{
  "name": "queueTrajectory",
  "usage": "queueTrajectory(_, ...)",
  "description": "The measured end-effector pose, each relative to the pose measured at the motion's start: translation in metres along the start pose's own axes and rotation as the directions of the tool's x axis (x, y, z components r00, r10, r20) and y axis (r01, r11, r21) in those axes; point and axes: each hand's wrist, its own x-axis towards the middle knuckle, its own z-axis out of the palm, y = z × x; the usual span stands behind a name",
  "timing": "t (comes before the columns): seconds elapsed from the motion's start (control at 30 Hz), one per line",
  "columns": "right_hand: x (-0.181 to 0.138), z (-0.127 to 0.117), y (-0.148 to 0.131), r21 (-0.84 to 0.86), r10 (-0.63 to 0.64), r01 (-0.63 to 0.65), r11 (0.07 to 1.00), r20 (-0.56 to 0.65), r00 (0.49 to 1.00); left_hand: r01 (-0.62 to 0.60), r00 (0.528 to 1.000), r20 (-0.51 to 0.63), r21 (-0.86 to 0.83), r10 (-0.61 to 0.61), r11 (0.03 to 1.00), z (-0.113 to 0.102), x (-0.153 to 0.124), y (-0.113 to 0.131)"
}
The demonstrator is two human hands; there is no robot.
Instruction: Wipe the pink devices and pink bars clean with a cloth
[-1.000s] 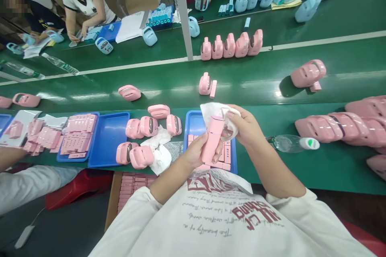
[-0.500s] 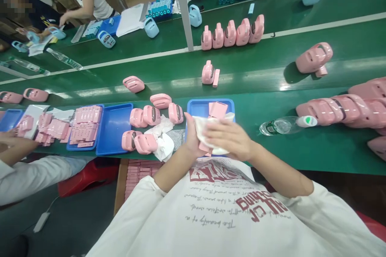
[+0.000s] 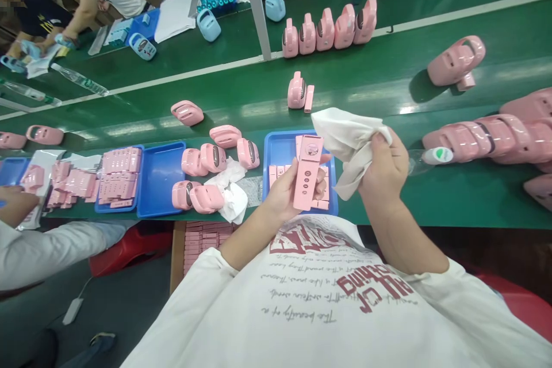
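A flat pink plastic panel with a row of dark round marks and an oval emblem is held in my left hand, fingers closed around its edges. My right hand pinches a white cloth, which fans out to the left, apart from the panel. Behind and below the panel is a blue tray with several more pink pieces in it. To the left of the tray, pink handled housings sit beside crumpled white cloths.
A plastic bottle lies right of my right hand, partly hidden, beside a row of pink housings. Left stand a blue tray and a tray of pink pieces. A co-worker's sleeve reaches in at left.
My right hand has lifted the cloth away from the panel, up and to the right. The panel now stands uncovered in my left hand. The view has shifted slightly.
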Motion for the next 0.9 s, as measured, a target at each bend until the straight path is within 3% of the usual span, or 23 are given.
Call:
queueTrajectory(0.13, -0.014, -0.002, 0.003, -0.208, -0.143, 0.196, 0.958, 0.245, 0.959, 0.028, 0.999, -0.024, -0.001, -0.028, 1.0, -0.003, 0.004, -0.003)
queueTrajectory(0.27, -0.018, 0.001, 0.004, -0.215, -0.339, 0.54, 0.814, 0.579, 0.741, -0.018, 0.994, -0.102, 0.067, 0.025, 0.998, -0.006, 0.01, -0.006)
queueTrajectory(0.4, -0.024, 0.0, 0.007, -0.085, -0.465, 0.686, 0.723, 0.675, 0.573, -0.079, 0.974, -0.206, 0.068, 0.092, 0.995, -0.003, 0.014, -0.002)
queueTrajectory(0.47, -0.026, -0.004, 0.01, -0.047, -0.512, 0.723, 0.689, 0.676, 0.531, -0.077, 0.976, -0.199, 0.051, 0.085, 0.996, 0.001, 0.012, 0.001)
queueTrajectory(0.5, -0.025, -0.006, 0.011, -0.07, -0.507, 0.716, 0.695, 0.658, 0.556, -0.062, 0.982, -0.177, 0.045, 0.069, 0.997, 0.004, 0.01, 0.003)
queueTrajectory(0.57, -0.019, -0.008, 0.014, -0.2, -0.418, 0.595, 0.779, 0.542, 0.729, -0.019, 0.995, -0.1, 0.041, 0.023, 0.999, 0.009, 0.003, 0.005)
queueTrajectory(0.63, -0.009, -0.008, 0.016, -0.285, -0.233, 0.321, 0.903, 0.303, 0.924, -0.001, 1.0, -0.006, 0.039, 0.001, 0.999, 0.015, -0.005, 0.005)
queueTrajectory(0.67, -0.005, -0.007, 0.016, -0.262, -0.125, 0.174, 0.949, 0.195, 0.973, 0.001, 0.999, 0.032, 0.039, -0.002, 0.999, 0.017, -0.009, 0.006)
queueTrajectory(0.77, 0.0, -0.002, 0.007, -0.085, 0.087, -0.081, 0.993, 0.068, 0.994, -0.007, 0.997, 0.077, 0.046, 0.004, 0.999, 0.023, -0.018, 0.006)
queueTrajectory(0.83, -0.006, 0.001, -0.004, -0.044, 0.082, -0.08, 0.996, 0.055, 0.995, -0.006, 0.998, 0.064, 0.06, 0.002, 0.998, 0.025, -0.02, 0.006)
queueTrajectory(0.9, -0.017, 0.002, -0.015, -0.085, -0.011, 0.015, 0.996, 0.049, 0.999, 0.001, 0.999, 0.045, 0.077, -0.004, 0.997, 0.026, -0.021, 0.006)
